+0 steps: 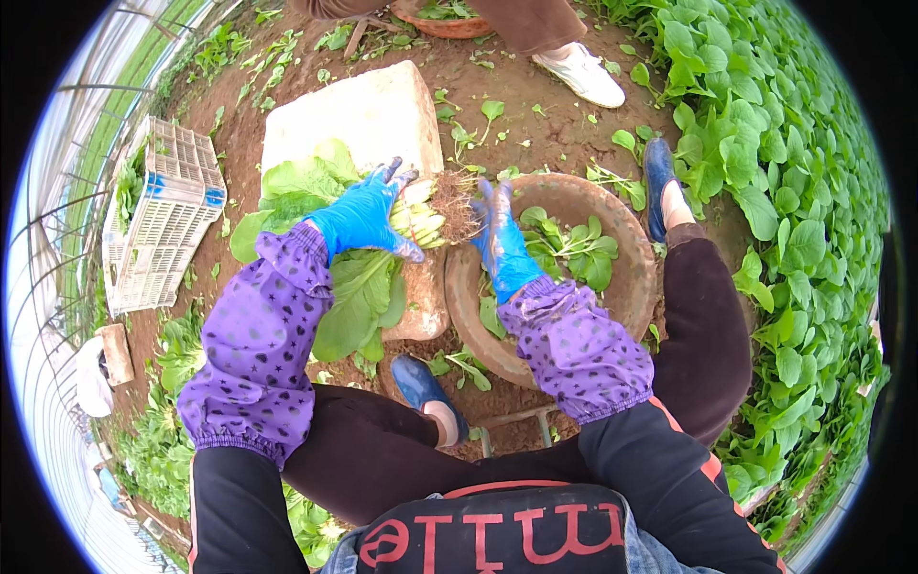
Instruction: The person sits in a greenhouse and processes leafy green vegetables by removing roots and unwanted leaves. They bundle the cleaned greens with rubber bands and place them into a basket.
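A bunch of leafy greens (417,219) with pale stems and soil-covered roots lies on a pale, dirt-stained block (351,107). A thin red band shows across its stems. My left hand (356,217), in a blue glove, spans the bunch, thumb on the near side and fingers on the far side. Broad leaves (356,301) spread out beneath that hand and wrist. At the root end, my gloved right hand (500,240) has its fingers extended, close against the roots, with nothing visible in its grasp. Below it stands a round, worn basin (635,287) holding loose leafy plants (574,247).
A white plastic crate (168,208) with greens stands at left. Opposite me sits another person, with a white shoe (584,75) and an orange basin (448,25) in view. Dense leafy plants (796,215) grow along the right. My blue shoes (423,387) flank the basin.
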`<state>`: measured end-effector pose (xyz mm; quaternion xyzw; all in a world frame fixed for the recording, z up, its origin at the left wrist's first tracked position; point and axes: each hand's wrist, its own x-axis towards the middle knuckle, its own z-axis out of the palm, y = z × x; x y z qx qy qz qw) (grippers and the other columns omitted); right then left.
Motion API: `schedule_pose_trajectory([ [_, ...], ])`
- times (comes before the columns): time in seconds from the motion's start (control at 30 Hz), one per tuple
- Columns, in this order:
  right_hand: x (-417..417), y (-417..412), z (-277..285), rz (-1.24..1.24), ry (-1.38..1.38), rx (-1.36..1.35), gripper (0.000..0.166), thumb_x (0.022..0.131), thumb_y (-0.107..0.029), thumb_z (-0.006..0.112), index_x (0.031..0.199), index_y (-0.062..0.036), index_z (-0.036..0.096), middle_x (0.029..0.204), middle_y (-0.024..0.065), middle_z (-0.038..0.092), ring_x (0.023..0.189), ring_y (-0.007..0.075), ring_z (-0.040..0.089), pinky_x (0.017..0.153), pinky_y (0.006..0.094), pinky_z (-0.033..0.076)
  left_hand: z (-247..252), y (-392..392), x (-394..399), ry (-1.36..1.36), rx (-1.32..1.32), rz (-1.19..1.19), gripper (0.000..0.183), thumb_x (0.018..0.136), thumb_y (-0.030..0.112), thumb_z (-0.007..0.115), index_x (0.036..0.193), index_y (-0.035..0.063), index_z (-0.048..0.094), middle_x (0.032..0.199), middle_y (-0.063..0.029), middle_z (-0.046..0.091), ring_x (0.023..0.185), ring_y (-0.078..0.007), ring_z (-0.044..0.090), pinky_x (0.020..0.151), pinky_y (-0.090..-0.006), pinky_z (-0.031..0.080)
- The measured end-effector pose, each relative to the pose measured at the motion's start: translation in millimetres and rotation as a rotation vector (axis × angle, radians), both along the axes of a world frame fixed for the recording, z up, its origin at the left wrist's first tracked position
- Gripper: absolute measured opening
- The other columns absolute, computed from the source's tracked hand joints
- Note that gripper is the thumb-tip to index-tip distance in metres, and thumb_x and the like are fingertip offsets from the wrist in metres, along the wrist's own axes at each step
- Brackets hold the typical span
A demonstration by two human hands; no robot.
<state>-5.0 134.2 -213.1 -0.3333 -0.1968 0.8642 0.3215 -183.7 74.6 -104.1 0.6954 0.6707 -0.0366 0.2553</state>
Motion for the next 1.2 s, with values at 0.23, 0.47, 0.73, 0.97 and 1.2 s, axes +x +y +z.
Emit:
schedule_pose_trajectory([
  [0.23, 0, -15, 18, -0.028, 0.42, -0.358, 0.084, 0.083, -0.071, 0.035, 0.133, -0.0048, 0.038, 0.127, 0.0177, 0.048, 0.111, 0.0302, 0.052, 0.092, 0.0437, 0.045, 22, -7, 15, 0.085, -0.072, 0.067, 0.111, 0.05, 0.049, 0.082, 0.14, 0.0114, 0.028, 0.132, -0.0203, 0.043, 0.129, -0.0347, 0.034, 0.11, -0.0498, 0.015],
  [0.47, 40, 1, 145, 0.101, 0.656, 0.102, 0.056, 0.096, -0.045, 0.033, 0.136, -0.0048, 0.035, 0.132, 0.0147, 0.044, 0.119, 0.0263, 0.046, 0.099, 0.0396, 0.041, 99, -54, 25, -1.126, 0.151, 0.581, 0.07, 0.068, 0.006, 0.074, 0.13, 0.0007, 0.041, 0.122, -0.008, 0.054, 0.106, -0.0163, 0.055, 0.096, -0.0326, 0.042],
  [0.73, 154, -48, 287, 0.246, 0.273, 0.796, 0.037, 0.095, -0.021, 0.048, 0.126, 0.0008, 0.048, 0.123, 0.007, 0.053, 0.114, 0.0163, 0.048, 0.1, 0.0311, 0.036, 117, -80, 97, -1.732, 0.532, 0.361, 0.104, 0.063, 0.051, 0.072, 0.141, 0.0022, 0.022, 0.14, -0.0186, 0.034, 0.125, -0.0316, 0.04, 0.106, -0.0462, 0.033],
  [0.97, 224, -65, 326, 0.278, 0.085, 1.196, 0.029, 0.089, -0.012, 0.057, 0.116, -0.0027, 0.057, 0.114, 0.0086, 0.057, 0.105, 0.0151, 0.053, 0.09, 0.0289, 0.042, 127, -78, 151, -1.993, 0.589, 0.274, 0.103, 0.061, 0.058, 0.072, 0.14, 0.0075, 0.029, 0.139, -0.0172, 0.037, 0.124, -0.0338, 0.041, 0.103, -0.0508, 0.036],
  [1.2, 223, -52, 331, 0.075, -0.208, 1.634, 0.022, 0.08, -0.017, 0.066, 0.097, -0.0035, 0.061, 0.087, 0.0098, 0.062, 0.08, 0.0264, 0.063, 0.069, 0.0344, 0.05, 131, -69, 183, -2.058, 0.607, 0.22, 0.114, 0.061, 0.066, 0.07, 0.14, -0.0006, 0.021, 0.133, -0.0207, 0.04, 0.119, -0.0334, 0.045, 0.099, -0.0481, 0.039],
])
